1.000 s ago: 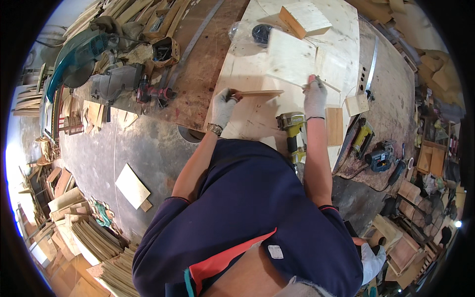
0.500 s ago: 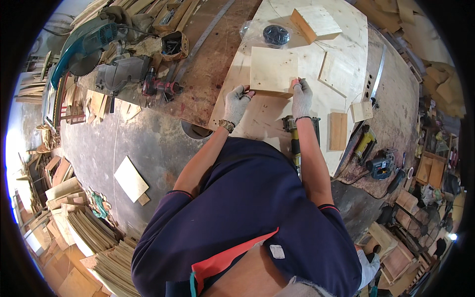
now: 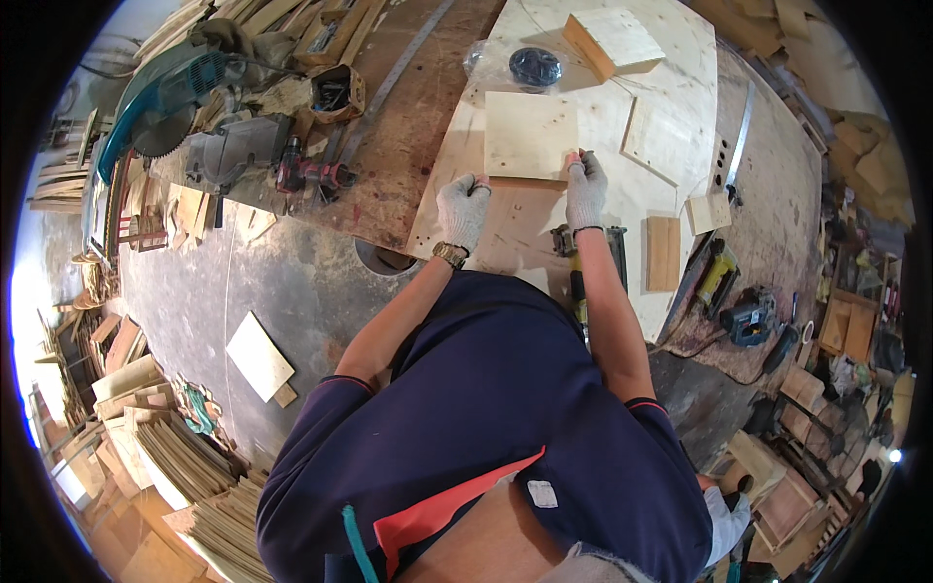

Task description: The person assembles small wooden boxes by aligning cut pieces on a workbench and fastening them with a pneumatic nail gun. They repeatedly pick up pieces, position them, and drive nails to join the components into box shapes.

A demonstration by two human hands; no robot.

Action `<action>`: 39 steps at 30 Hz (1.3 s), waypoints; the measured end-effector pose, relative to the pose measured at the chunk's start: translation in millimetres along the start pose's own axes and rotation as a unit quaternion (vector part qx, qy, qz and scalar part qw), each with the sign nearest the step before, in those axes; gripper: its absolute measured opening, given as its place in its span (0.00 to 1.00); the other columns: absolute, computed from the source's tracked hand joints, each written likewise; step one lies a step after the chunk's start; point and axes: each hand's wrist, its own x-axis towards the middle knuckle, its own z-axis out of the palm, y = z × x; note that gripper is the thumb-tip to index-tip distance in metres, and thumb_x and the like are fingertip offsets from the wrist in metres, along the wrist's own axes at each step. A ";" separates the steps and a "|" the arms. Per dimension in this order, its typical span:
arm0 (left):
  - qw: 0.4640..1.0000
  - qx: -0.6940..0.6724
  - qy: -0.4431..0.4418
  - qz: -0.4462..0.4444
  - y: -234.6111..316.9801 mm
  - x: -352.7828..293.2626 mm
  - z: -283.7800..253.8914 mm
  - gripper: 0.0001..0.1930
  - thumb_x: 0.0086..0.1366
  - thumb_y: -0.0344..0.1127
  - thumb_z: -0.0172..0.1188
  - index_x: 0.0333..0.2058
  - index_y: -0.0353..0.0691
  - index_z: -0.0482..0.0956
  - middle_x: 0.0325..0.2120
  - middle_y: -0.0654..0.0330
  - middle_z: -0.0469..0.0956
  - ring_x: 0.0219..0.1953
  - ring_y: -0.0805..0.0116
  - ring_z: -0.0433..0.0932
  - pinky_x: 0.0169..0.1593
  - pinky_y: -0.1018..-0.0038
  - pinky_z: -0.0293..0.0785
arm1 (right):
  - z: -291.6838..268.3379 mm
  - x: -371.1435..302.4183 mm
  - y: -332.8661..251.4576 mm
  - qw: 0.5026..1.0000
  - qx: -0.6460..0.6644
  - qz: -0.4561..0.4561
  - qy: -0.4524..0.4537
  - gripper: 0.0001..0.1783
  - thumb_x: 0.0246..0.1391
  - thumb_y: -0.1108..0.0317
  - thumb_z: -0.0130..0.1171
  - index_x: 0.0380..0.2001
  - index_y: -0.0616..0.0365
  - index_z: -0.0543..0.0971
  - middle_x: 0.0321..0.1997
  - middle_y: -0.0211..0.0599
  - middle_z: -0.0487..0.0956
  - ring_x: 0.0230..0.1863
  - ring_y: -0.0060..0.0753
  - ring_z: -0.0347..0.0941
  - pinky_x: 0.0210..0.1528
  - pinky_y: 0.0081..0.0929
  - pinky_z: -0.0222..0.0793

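A pale wooden box-like piece (image 3: 530,134) with a square top panel and a darker front edge lies on the light plywood sheet (image 3: 505,228) in front of me. My left hand (image 3: 464,211), in a white knit glove, is closed with its bare fingertips at the near left corner of this piece. At the near right corner, my gloved right hand (image 3: 586,189) pinches the edge between thumb and fingers. A nail gun (image 3: 577,267) lies partly hidden beneath my right forearm.
Beyond the piece are a second wooden box (image 3: 614,44) and a dark coil in plastic (image 3: 535,67). Thin boards (image 3: 664,255) lie to the right, near a jigsaw (image 3: 748,321). A mitre saw (image 3: 160,102) and a red drill (image 3: 311,173) stand left.
My left fingertips have drawn back slightly toward the near left corner of the wooden piece. The right hand keeps its place at the other corner. The whole view has shifted a little.
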 end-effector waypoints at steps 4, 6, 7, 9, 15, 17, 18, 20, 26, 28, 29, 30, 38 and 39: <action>1.000 0.010 -0.025 -0.009 1.0 -0.9 -2.7 0.14 0.74 0.37 0.64 0.35 0.28 0.82 0.24 0.54 0.71 0.28 0.72 0.68 0.35 0.69 0.72 | -3.4 0.9 1.2 0.999 -0.025 0.017 -0.024 0.15 0.72 0.65 0.64 0.50 0.67 0.83 0.44 0.31 0.82 0.45 0.21 0.73 0.53 0.24 0.71; 0.996 -0.065 -0.054 -0.040 -1.3 0.0 -2.6 0.11 0.75 0.32 0.62 0.39 0.28 0.86 0.33 0.63 0.83 0.34 0.78 0.81 0.43 0.75 0.82 | -4.5 1.0 1.3 0.999 -0.033 0.015 -0.016 0.15 0.72 0.65 0.64 0.50 0.67 0.83 0.44 0.31 0.82 0.45 0.22 0.73 0.53 0.24 0.71; 0.992 -0.104 -0.052 -0.056 -2.6 -0.4 -1.7 0.11 0.75 0.32 0.62 0.41 0.27 0.86 0.34 0.63 0.84 0.36 0.77 0.82 0.44 0.75 0.83 | -4.5 0.8 1.4 0.999 -0.037 0.014 -0.013 0.15 0.71 0.65 0.65 0.50 0.67 0.83 0.44 0.31 0.82 0.45 0.22 0.73 0.53 0.24 0.71; 0.978 -0.180 -0.049 -0.089 -4.0 -1.9 0.9 0.11 0.75 0.31 0.62 0.45 0.27 0.86 0.38 0.62 0.85 0.39 0.75 0.83 0.45 0.74 0.84 | -3.2 0.5 1.4 0.999 -0.039 -0.005 -0.016 0.12 0.72 0.65 0.63 0.45 0.66 0.82 0.38 0.29 0.78 0.41 0.20 0.69 0.47 0.23 0.68; 0.993 -0.081 -0.051 -0.065 0.0 3.9 -7.7 0.16 0.75 0.41 0.61 0.41 0.30 0.85 0.29 0.62 0.83 0.31 0.72 0.81 0.39 0.69 0.78 | 0.2 -0.3 0.2 0.999 -0.033 -0.012 -0.008 0.12 0.73 0.65 0.62 0.43 0.67 0.82 0.35 0.28 0.77 0.38 0.19 0.67 0.43 0.22 0.67; 0.999 -0.019 -0.029 -0.042 0.7 13.9 -8.5 0.20 0.75 0.46 0.61 0.45 0.30 0.84 0.32 0.58 0.85 0.33 0.65 0.83 0.42 0.67 0.79 | 0.6 -0.8 0.1 0.999 -0.029 -0.018 -0.005 0.13 0.73 0.65 0.62 0.44 0.67 0.82 0.35 0.28 0.77 0.38 0.19 0.67 0.43 0.22 0.68; 1.000 0.017 -0.011 -0.024 -0.1 19.3 -6.8 0.22 0.76 0.49 0.61 0.47 0.30 0.84 0.33 0.55 0.86 0.35 0.62 0.84 0.44 0.66 0.79 | 1.1 -1.5 0.6 0.999 -0.026 -0.024 -0.002 0.13 0.73 0.65 0.62 0.44 0.67 0.82 0.36 0.28 0.78 0.39 0.19 0.68 0.44 0.22 0.68; 0.999 -0.024 0.008 -0.034 -2.0 31.0 11.6 0.24 0.76 0.52 0.62 0.49 0.31 0.82 0.36 0.51 0.87 0.38 0.57 0.85 0.45 0.64 0.78 | 2.4 -3.1 2.2 0.999 -0.022 -0.026 0.001 0.13 0.73 0.65 0.63 0.45 0.67 0.82 0.36 0.28 0.78 0.39 0.19 0.69 0.44 0.22 0.69; 0.997 -0.051 -0.030 0.039 -12.1 53.8 49.3 0.27 0.76 0.57 0.63 0.50 0.32 0.79 0.38 0.51 0.87 0.41 0.60 0.84 0.46 0.64 0.78 | -10.6 4.9 3.1 0.997 -0.070 -0.020 -0.031 0.16 0.74 0.63 0.62 0.52 0.68 0.83 0.35 0.27 0.79 0.39 0.19 0.70 0.44 0.23 0.69; 0.996 -0.059 -0.060 0.037 -11.6 53.3 44.4 0.28 0.76 0.57 0.63 0.49 0.32 0.79 0.37 0.52 0.86 0.40 0.62 0.83 0.47 0.64 0.78 | -25.5 12.1 -3.3 0.993 -0.105 0.000 -0.053 0.18 0.74 0.64 0.61 0.57 0.68 0.83 0.34 0.26 0.79 0.39 0.19 0.70 0.44 0.23 0.69; 0.996 -0.053 -0.064 0.033 -10.4 52.2 42.0 0.28 0.76 0.57 0.64 0.48 0.31 0.79 0.36 0.53 0.86 0.40 0.63 0.83 0.47 0.64 0.78 | -39.9 14.9 -9.8 0.988 -0.118 0.009 -0.100 0.20 0.74 0.67 0.59 0.62 0.67 0.82 0.35 0.27 0.80 0.39 0.20 0.70 0.45 0.23 0.69; 0.996 -0.047 -0.063 0.034 -8.4 52.1 40.6 0.27 0.76 0.57 0.64 0.48 0.31 0.79 0.36 0.54 0.85 0.39 0.64 0.82 0.47 0.64 0.78 | -47.8 14.8 -14.7 0.985 -0.119 -0.022 -0.123 0.20 0.73 0.68 0.59 0.62 0.66 0.82 0.36 0.28 0.81 0.40 0.20 0.72 0.45 0.23 0.70; 0.994 -0.077 -0.059 0.047 -5.0 51.0 41.6 0.27 0.75 0.55 0.66 0.48 0.31 0.80 0.35 0.54 0.84 0.38 0.65 0.79 0.46 0.66 0.76 | -71.7 1.4 -54.0 0.873 -0.398 -0.136 -0.247 0.22 0.62 0.72 0.65 0.59 0.49 0.87 0.45 0.44 0.90 0.45 0.46 0.89 0.50 0.38 0.82; 0.994 -0.077 -0.055 0.053 -5.8 50.9 41.8 0.27 0.75 0.55 0.66 0.48 0.30 0.80 0.35 0.54 0.84 0.39 0.65 0.79 0.47 0.66 0.76 | -70.4 2.2 -54.6 0.870 -0.401 -0.146 -0.246 0.19 0.62 0.71 0.66 0.56 0.49 0.88 0.45 0.44 0.90 0.45 0.47 0.89 0.49 0.39 0.82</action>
